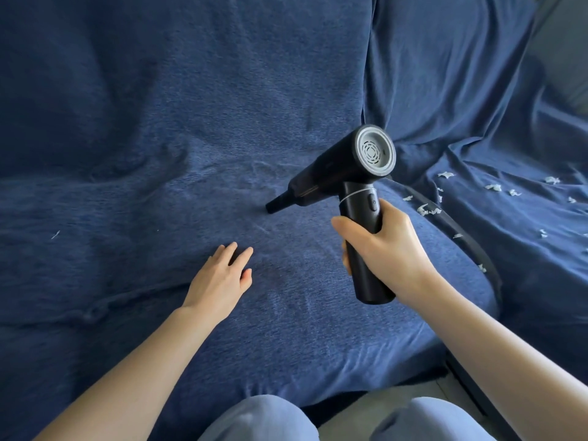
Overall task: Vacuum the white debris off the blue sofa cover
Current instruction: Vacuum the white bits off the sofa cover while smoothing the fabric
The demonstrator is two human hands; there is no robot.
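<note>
Gripping the vacuum (350,173) handle in my right hand (385,249), nozzle touching the sofa cover (191,122). Left hand (219,278) rests flat, fingers straight. White debris (493,187) lies right of it.

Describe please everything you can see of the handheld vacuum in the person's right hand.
The handheld vacuum is black and matte, like plastic, shaped like a pistol. A narrow nozzle points down-left, its tip at or just above the blue sofa cover. The round rear end is grey with vent slots. A power button sits atop the handle, which the right hand grips.
</note>
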